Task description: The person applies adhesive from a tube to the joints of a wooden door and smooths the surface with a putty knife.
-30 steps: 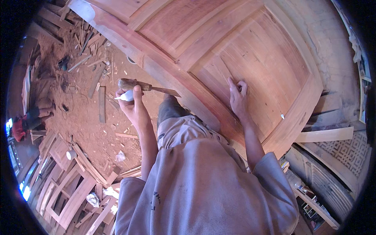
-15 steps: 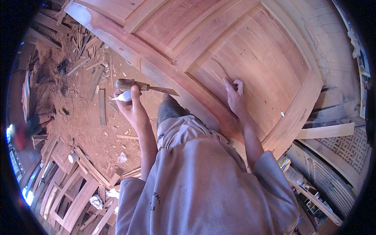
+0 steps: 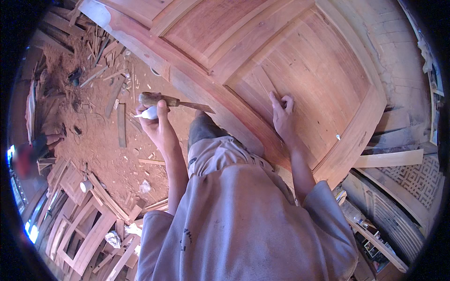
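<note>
Left hand (image 3: 160, 130): raised, fingers closed round two things at once, thumb on top. Held there: a chisel (image 3: 152, 98), wood handle, and just on its near side a white bottle (image 3: 150, 113). Chisel's long axis runs left to right, handle left, tip right and a little nearer, aimed toward the door (image 3: 262, 40) but apart from it by eye. Bottle points the other way, nozzle out left.

Right hand (image 3: 284, 117): over the door's near panel (image 3: 314, 70), index reaching out, other fingers curled. A thin pale strip (image 3: 265, 79) lies off the index tip, on the far-left side; its near end meets the fingertip. Cannot tell whether it is pinched or only touched; thumb contact hidden. Strip's long axis slants from the fingertip far and left, across the panel, inside the frame.

Key relation: strip right at the right hand, well apart from the left; chisel and bottle sit left of the door's edge, out over the floor (image 3: 98, 136).

Farther out: small white cap (image 3: 338, 137) on the panel, right of and nearer than the right hand. Offcuts (image 3: 122, 124) on the floor, left. Wooden frames (image 3: 91, 236) stacked near left. Pale board (image 3: 391, 159) beyond the door's right edge.
</note>
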Action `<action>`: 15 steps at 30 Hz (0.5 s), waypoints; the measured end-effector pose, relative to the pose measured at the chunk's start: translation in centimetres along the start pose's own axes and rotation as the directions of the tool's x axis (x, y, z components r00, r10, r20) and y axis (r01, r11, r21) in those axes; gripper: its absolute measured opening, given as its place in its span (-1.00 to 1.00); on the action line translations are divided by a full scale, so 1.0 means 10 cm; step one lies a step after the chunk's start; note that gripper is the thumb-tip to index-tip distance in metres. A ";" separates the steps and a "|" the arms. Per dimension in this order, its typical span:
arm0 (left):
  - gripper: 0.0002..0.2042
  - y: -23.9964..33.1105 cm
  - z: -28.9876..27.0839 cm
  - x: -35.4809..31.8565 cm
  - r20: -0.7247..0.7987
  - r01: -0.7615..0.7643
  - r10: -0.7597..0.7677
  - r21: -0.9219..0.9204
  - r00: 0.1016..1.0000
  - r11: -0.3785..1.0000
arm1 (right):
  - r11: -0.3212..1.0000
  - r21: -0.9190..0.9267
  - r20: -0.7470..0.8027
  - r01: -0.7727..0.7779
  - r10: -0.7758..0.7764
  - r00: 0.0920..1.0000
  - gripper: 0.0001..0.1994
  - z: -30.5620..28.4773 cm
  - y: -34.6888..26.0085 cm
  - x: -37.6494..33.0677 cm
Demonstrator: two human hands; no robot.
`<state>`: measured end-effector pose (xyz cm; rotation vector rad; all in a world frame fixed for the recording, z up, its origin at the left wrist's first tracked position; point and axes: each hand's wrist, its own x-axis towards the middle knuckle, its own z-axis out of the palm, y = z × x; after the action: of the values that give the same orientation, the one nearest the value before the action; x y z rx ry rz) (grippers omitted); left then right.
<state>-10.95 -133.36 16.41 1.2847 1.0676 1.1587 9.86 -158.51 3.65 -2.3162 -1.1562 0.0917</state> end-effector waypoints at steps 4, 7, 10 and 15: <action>-0.82 -0.01 0.00 0.00 0.004 -0.014 0.014 -0.012 1.000 1.000 | 0.998 0.054 0.036 -0.037 0.036 0.999 -0.54 0.03 0.02 -0.07; -0.82 -0.05 -0.01 0.01 -0.001 -0.008 0.008 -0.033 1.000 0.999 | 0.997 0.077 -0.046 0.014 -0.010 0.999 -0.53 0.06 0.09 -0.10; -0.84 -0.06 -0.04 0.02 0.007 -0.025 0.025 -0.012 1.000 1.000 | 0.994 0.111 -0.046 0.008 -0.003 0.999 -0.54 -0.06 -0.07 -0.11; -0.87 -0.05 -0.03 0.00 0.001 0.003 -0.003 -0.026 1.000 1.000 | 0.993 0.000 0.119 0.122 -0.121 0.986 -0.56 -0.06 -0.14 -0.09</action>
<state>-11.21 -133.28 15.94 1.2628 1.0499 1.1667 8.49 -158.75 4.68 -2.2665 -1.3561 0.1825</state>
